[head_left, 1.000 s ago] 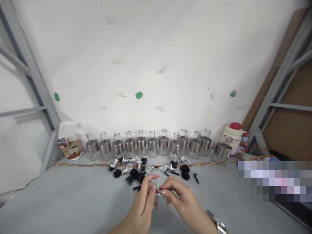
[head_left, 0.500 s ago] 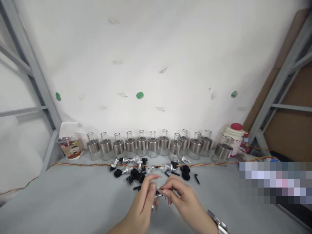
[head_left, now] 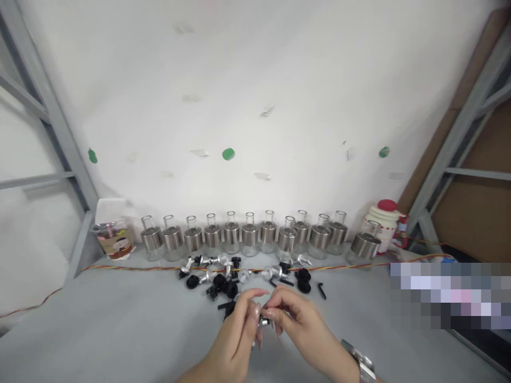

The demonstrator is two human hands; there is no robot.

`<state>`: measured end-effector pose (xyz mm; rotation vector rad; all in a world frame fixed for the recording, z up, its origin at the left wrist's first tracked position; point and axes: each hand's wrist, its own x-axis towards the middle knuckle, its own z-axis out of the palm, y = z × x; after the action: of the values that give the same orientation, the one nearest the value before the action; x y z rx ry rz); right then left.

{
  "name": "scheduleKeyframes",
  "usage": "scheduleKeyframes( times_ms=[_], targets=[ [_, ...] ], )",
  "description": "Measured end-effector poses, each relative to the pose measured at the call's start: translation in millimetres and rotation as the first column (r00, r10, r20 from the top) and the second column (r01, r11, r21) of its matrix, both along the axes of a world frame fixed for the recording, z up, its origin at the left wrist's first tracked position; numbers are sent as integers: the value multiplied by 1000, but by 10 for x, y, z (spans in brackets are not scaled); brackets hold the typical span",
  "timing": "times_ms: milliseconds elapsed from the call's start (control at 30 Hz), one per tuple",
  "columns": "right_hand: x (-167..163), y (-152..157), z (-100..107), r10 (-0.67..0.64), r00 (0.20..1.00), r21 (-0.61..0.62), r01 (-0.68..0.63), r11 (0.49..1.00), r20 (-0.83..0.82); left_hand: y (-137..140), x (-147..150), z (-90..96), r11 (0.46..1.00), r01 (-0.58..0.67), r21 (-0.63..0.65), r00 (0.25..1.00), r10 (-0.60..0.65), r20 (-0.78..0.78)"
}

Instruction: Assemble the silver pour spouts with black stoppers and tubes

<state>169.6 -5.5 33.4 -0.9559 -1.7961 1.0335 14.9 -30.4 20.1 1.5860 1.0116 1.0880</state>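
Note:
My left hand (head_left: 238, 334) and my right hand (head_left: 300, 320) meet low in the middle of the view. Between their fingertips is a small silver-and-black pourer spout (head_left: 264, 321), mostly hidden by the fingers. The left hand grips it with the thumb, its index finger stretched out above. Thumb and index of the right hand pinch its right side. Just beyond the hands lie loose silver spouts (head_left: 269, 272), black caps (head_left: 304, 285) and small black sticks (head_left: 321, 290). Behind these stands a row of glass bottles with steel collars (head_left: 249, 234).
A red-and-yellow twisted wire (head_left: 159, 269) runs across the grey table (head_left: 131, 319). A drink cup (head_left: 115, 242) stands at left; a cream jar with a red lid (head_left: 385, 223) is at right. Grey metal frame posts (head_left: 59, 117) flank the white wall (head_left: 303, 69).
The pourer spout has turned slightly between the fingertips, and both hands have drawn a little closer together. The parts and bottles on the table stay as they were.

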Motion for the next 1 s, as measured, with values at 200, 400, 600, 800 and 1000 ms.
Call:
scheduleKeyframes(
  times_ms=[200, 400, 600, 800, 1000],
  targets=[
    [-29, -38, -67, -30, 1000, 105, 30, 994, 1, -5, 40, -35, 997, -38, -69, 993, 46, 108],
    [-30, -72, -123, -1, 1000, 227, 4, 974, -12, -5, 27, -18, 993, -16, -117, 986, 35, 164],
    [25, -123, -89, 33, 997, 346, -8, 938, -66, -25, -30, 9, 942, 70, 329, 997, -56, -50],
    [65, -186, -18, 132, 990, 461, -97, 882, -46, -15, -89, -37, 861, 136, 490, 981, -46, -190],
    [73, -203, 37, 111, 994, 578, -102, 809, 20, -12, -125, -7, 754, 144, 641, 963, 43, -268]
  ],
)
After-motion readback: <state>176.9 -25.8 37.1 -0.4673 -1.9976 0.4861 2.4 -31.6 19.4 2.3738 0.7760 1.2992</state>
